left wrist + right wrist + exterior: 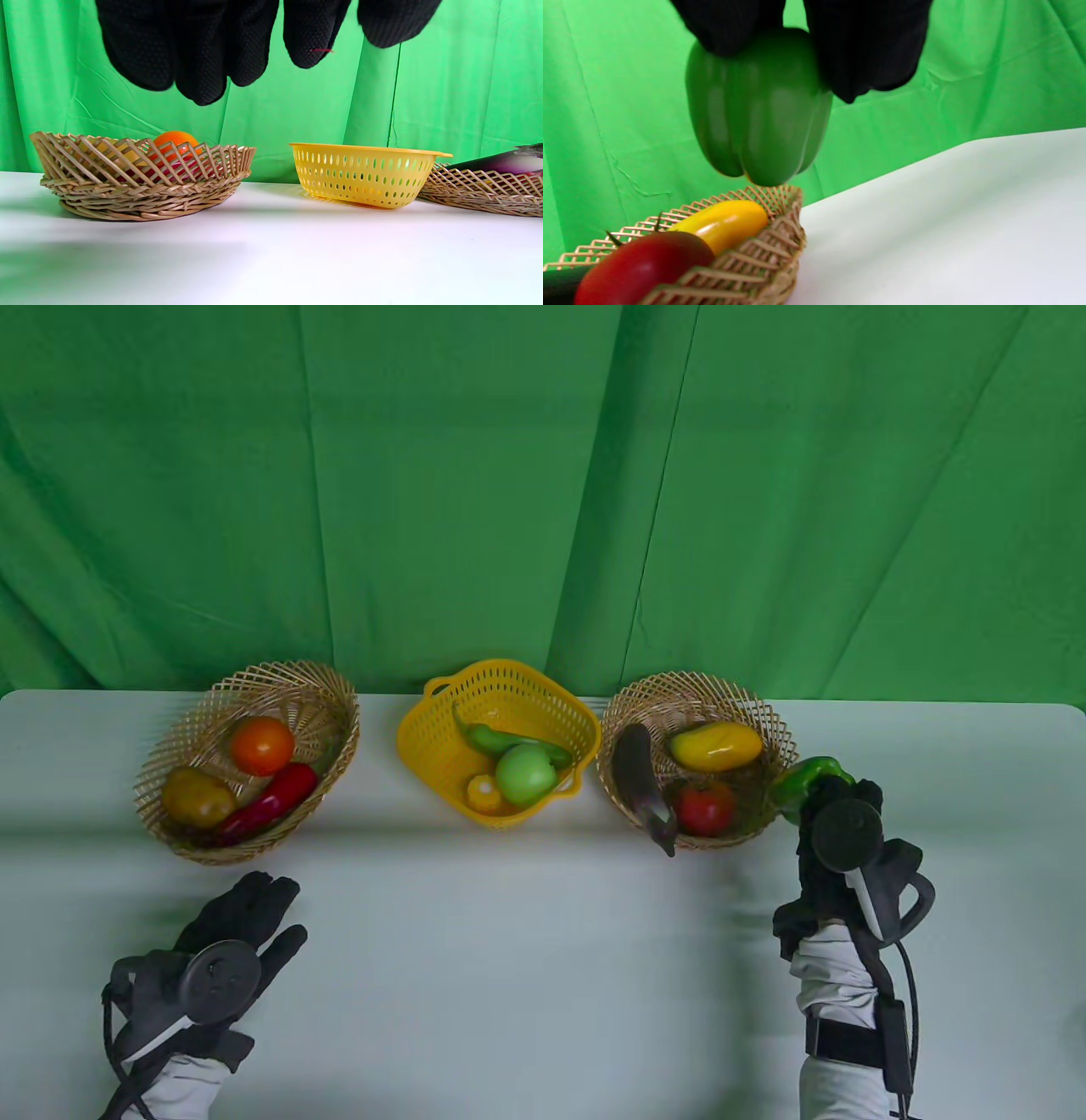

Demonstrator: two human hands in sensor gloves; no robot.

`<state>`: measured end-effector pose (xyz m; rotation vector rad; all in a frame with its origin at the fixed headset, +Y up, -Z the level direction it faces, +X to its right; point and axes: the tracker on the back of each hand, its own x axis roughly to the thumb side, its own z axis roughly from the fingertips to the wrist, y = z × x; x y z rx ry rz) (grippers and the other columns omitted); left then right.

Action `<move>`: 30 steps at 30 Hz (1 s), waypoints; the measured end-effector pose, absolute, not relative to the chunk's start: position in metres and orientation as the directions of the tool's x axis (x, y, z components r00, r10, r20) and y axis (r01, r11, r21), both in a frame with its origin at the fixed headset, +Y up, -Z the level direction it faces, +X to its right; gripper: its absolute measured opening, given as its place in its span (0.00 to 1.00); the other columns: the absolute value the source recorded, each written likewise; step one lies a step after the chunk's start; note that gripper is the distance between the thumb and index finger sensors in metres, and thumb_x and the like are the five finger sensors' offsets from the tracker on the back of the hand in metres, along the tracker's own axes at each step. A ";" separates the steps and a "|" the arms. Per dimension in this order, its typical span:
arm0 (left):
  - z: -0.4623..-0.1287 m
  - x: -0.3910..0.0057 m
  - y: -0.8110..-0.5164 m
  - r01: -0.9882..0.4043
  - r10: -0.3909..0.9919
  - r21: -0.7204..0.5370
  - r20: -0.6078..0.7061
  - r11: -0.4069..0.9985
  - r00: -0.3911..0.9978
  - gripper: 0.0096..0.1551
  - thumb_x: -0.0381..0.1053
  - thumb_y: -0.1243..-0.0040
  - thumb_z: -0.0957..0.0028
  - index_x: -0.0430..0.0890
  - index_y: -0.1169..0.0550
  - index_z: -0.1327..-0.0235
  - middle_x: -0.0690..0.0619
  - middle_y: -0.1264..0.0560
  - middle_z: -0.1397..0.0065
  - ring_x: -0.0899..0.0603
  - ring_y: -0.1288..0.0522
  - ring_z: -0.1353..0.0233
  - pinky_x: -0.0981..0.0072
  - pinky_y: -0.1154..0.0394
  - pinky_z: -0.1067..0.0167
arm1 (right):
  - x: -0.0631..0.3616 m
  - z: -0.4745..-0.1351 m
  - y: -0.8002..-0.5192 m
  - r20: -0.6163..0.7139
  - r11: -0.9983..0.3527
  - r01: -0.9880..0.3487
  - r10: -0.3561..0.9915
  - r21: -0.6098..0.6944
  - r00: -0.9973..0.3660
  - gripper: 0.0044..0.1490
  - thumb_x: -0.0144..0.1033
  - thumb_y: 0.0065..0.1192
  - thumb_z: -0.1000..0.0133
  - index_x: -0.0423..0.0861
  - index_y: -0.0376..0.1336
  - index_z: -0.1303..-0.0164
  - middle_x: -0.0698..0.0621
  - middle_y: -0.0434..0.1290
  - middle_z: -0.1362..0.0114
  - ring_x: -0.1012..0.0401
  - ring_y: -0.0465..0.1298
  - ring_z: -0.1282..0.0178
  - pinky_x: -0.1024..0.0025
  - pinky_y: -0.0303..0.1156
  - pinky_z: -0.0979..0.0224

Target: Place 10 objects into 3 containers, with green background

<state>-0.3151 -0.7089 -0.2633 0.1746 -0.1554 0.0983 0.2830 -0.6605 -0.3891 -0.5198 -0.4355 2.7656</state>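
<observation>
Right wrist view: green bell pepper is gripped by right hand just above right wicker basket rim — left hand is held flat, fingers spread, nothing grasped.

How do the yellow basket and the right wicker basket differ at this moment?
The yellow basket is perforated plastic with side handles; the right wicker basket is open woven cane with no handles. The yellow basket holds a green chili, a green apple and a small yellow piece; the wicker one holds an eggplant, a mango and a tomato. The eggplant overhangs its rim. Each holds three items.
</observation>
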 end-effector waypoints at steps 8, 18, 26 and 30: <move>-0.264 -0.315 -0.710 -0.107 0.079 0.162 0.166 0.981 0.983 0.36 0.67 0.53 0.40 0.57 0.34 0.19 0.42 0.30 0.18 0.35 0.24 0.25 0.41 0.25 0.36 | 0.262 -0.415 -0.670 -0.325 -0.914 -0.260 0.359 -0.310 -0.875 0.30 0.39 0.54 0.36 0.50 0.55 0.23 0.33 0.54 0.15 0.45 0.71 0.26 0.52 0.70 0.22; -0.263 -0.316 -0.708 -0.116 0.086 0.174 0.171 0.978 0.982 0.36 0.67 0.53 0.40 0.57 0.33 0.19 0.42 0.30 0.18 0.35 0.23 0.25 0.42 0.25 0.36 | 0.262 -0.403 -0.678 -0.295 -0.893 -0.337 0.422 -0.297 -0.857 0.42 0.54 0.50 0.37 0.50 0.47 0.15 0.35 0.53 0.13 0.37 0.64 0.22 0.39 0.63 0.22; -0.263 -0.315 -0.707 -0.133 0.098 0.189 0.184 0.973 0.978 0.36 0.67 0.52 0.40 0.57 0.33 0.19 0.42 0.30 0.18 0.35 0.23 0.25 0.42 0.25 0.36 | 0.246 -0.372 -0.673 -0.181 -0.866 -0.420 0.474 -0.270 -0.862 0.43 0.57 0.48 0.37 0.49 0.48 0.15 0.35 0.54 0.13 0.36 0.64 0.22 0.37 0.62 0.22; -0.264 -0.316 -0.707 -0.139 0.105 0.183 0.185 0.973 0.977 0.36 0.67 0.52 0.40 0.57 0.33 0.19 0.42 0.30 0.18 0.35 0.23 0.25 0.42 0.25 0.36 | 0.230 -0.354 -0.673 -0.099 -0.873 -0.432 0.462 -0.224 -0.881 0.43 0.58 0.47 0.37 0.49 0.48 0.15 0.34 0.55 0.13 0.36 0.64 0.22 0.37 0.62 0.22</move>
